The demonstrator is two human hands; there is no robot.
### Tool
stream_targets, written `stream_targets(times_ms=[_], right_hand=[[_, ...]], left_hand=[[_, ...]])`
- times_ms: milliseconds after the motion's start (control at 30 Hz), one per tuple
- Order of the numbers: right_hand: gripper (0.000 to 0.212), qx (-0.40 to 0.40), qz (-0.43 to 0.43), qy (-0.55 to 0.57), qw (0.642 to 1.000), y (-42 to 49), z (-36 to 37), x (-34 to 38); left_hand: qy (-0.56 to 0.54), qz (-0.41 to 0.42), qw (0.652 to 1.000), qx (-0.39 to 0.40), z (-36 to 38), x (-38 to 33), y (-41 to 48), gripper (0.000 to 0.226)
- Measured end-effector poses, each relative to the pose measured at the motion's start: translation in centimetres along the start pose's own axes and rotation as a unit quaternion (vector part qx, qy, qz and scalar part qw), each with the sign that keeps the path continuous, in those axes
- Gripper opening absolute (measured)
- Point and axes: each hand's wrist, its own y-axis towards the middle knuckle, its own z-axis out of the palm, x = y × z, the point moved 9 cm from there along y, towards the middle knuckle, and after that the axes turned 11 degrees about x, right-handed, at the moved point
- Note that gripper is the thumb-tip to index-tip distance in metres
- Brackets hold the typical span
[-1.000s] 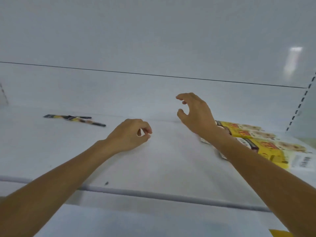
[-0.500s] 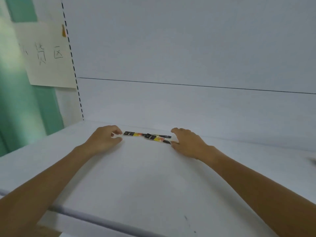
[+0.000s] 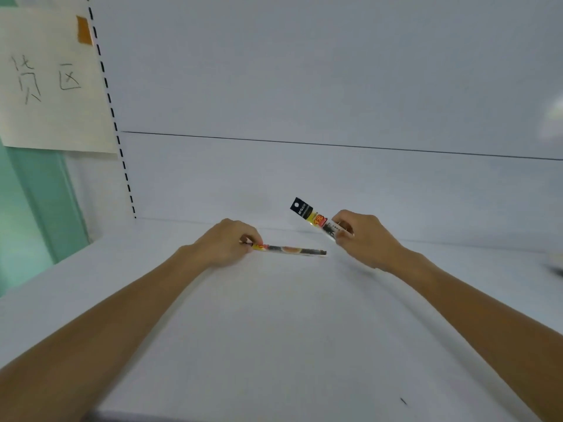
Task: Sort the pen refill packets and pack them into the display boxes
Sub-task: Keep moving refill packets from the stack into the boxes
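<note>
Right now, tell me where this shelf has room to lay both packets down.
Widest bare patch: the shelf between your forearms, hands to front edge. Also bare left of the left hand. Crowded only between the hands, where the low packet and the right hand's raised packet nearly meet.

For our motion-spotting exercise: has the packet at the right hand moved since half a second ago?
Yes. The right hand has lifted the packet off the shelf; its black end now rises above the shelf's back edge.

A person's left hand [image 3: 225, 243] and right hand [image 3: 367, 239], both bare, with bare forearms [image 3: 122, 309] uncovered along their visible length.
</note>
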Motion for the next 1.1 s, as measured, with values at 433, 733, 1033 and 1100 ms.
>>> stream_targets(times_ms=[433, 733, 1033, 1100], right_hand=[[0.043, 0.185, -0.008, 0.002, 0.983, 0.2, 4.9, 3.1], [0.028, 0.171, -0.017, -0.061, 0.983, -1.8, 5.2, 5.6], [0.025, 0.057, -0.071, -0.007, 0.996, -7.1, 0.4, 1.4], [0.031, 0.029, -0.051, -0.001, 0.998, -8.7, -0.9, -0.5]], left_hand=[[-0.120, -0.038, 0.986, -0.107, -3.3, 2.2, -3.5, 0.026], [0.158, 0.103, 0.981, 0.035, 1.9, -8.9, -3.7, 0.047], [0.197, 0.081, 0.975, 0.069, 5.2, -14.4, -1.7, 0.016], [0.168, 0.095, 0.979, 0.073, 5.5, -15.7, -1.1, 0.024]])
